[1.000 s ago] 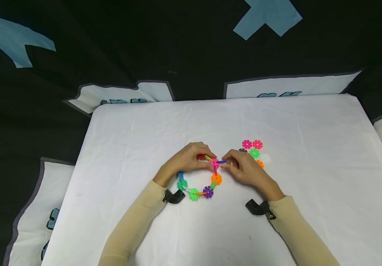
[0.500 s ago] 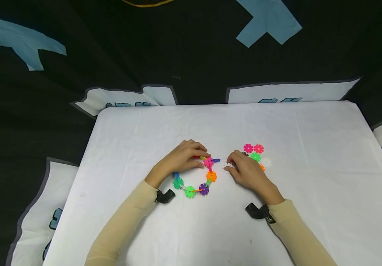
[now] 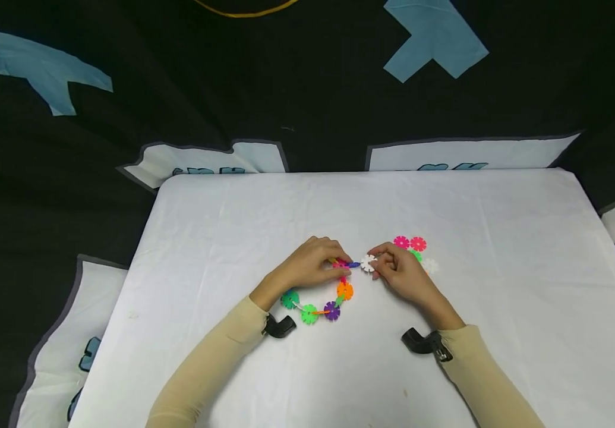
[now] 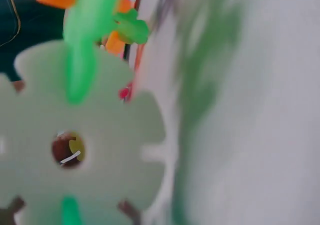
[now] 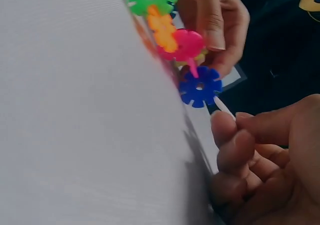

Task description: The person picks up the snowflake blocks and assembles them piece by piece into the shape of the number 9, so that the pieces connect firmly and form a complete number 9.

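My left hand (image 3: 312, 261) pinches a pink notched disc (image 3: 339, 264) in a ring-shaped chain of interlocking plastic discs. At the chain's right end a blue disc (image 5: 200, 87) stands out from the pink one. My right hand (image 3: 399, 270) pinches a white disc (image 3: 368, 263) between thumb and fingertips, its edge against or very close to the blue disc; whether they are slotted together I cannot tell. Below the left hand the chain curves through an orange disc (image 3: 345, 290), a purple disc (image 3: 331, 311), a light green disc (image 3: 309, 314) and a teal disc (image 3: 289, 299).
Past my right hand lie loose discs: two pink discs (image 3: 410, 243), a green disc (image 3: 416, 254) and a white disc (image 3: 431, 266). They rest on a white-covered table (image 3: 500, 267). A dark cloth (image 3: 328, 77) hangs beyond its far edge.
My right hand let go of the blue disc, took up the white disc and brought it to the blue one. The left hand and chain shifted left, then back right.
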`<move>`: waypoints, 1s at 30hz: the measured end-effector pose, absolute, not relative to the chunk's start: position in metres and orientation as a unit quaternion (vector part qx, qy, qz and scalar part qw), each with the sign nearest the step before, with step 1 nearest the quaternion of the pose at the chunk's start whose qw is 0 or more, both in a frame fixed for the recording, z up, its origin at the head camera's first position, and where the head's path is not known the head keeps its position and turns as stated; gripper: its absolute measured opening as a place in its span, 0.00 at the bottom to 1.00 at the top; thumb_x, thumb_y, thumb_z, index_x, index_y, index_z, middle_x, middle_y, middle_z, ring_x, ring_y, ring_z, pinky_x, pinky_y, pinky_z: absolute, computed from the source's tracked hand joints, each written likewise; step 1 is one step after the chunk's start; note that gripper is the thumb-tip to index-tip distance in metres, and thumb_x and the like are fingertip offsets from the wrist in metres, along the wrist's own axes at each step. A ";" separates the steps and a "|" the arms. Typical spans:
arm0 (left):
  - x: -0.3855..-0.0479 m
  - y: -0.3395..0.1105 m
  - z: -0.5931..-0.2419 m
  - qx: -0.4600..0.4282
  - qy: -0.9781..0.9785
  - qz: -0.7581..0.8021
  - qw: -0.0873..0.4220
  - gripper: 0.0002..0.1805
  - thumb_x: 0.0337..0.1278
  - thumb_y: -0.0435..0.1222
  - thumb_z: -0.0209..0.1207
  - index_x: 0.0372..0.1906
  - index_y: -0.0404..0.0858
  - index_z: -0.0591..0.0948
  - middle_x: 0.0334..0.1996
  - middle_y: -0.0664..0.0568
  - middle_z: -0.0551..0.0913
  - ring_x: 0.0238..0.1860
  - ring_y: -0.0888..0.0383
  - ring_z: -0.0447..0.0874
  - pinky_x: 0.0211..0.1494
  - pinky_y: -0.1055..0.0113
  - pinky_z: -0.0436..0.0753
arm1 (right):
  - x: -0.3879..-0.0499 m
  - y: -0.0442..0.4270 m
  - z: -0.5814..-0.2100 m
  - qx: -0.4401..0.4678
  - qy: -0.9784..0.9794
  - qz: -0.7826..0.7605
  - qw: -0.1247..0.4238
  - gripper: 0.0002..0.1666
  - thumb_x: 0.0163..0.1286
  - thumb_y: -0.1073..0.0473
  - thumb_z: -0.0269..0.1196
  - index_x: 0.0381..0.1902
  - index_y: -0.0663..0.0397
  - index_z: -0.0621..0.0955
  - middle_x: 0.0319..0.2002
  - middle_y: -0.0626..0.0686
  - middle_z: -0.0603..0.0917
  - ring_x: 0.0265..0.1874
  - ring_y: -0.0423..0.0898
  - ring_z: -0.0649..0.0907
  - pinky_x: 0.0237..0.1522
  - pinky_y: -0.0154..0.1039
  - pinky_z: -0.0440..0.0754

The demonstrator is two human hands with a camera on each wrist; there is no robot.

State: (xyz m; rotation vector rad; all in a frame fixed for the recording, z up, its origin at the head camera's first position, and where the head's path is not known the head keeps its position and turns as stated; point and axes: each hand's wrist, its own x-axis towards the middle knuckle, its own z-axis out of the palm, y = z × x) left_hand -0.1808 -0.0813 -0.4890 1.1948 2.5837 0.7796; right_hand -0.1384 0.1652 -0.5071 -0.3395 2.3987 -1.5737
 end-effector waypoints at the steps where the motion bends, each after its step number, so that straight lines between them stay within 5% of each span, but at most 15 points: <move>1: -0.180 -0.081 -0.491 0.402 0.871 0.269 0.091 0.13 0.61 0.49 0.64 0.44 0.47 0.88 0.39 0.62 0.85 0.42 0.64 0.77 0.50 0.66 0.71 | -0.139 0.166 -0.506 -0.113 0.815 -0.551 0.141 0.12 0.72 0.64 0.58 0.52 0.59 0.78 0.26 0.54 0.84 0.16 0.42 0.76 0.20 0.32 0.70; 12: -0.178 -0.080 -0.496 0.421 0.850 0.313 0.051 0.07 0.54 0.45 0.70 0.35 0.48 0.89 0.32 0.63 0.86 0.37 0.67 0.76 0.51 0.66 0.72 | -0.139 0.170 -0.501 -0.115 0.742 -0.620 0.226 0.16 0.73 0.66 0.57 0.55 0.70 0.77 0.29 0.66 0.83 0.16 0.43 0.79 0.22 0.33 0.78; 21: -0.178 -0.079 -0.498 0.445 0.822 0.355 -0.011 0.04 0.55 0.40 0.69 0.34 0.45 0.89 0.31 0.60 0.87 0.33 0.65 0.77 0.47 0.68 0.74 | -0.136 0.169 -0.502 -0.094 0.746 -0.623 0.216 0.15 0.73 0.64 0.58 0.54 0.68 0.77 0.28 0.65 0.82 0.16 0.44 0.80 0.20 0.35 0.79; 30: -0.178 -0.077 -0.502 0.441 0.812 0.381 -0.009 0.03 0.55 0.39 0.69 0.33 0.45 0.88 0.32 0.60 0.87 0.33 0.67 0.79 0.49 0.68 0.74 | -0.136 0.166 -0.508 -0.082 0.739 -0.636 0.208 0.15 0.72 0.64 0.58 0.53 0.68 0.78 0.27 0.63 0.83 0.15 0.43 0.80 0.20 0.35 0.79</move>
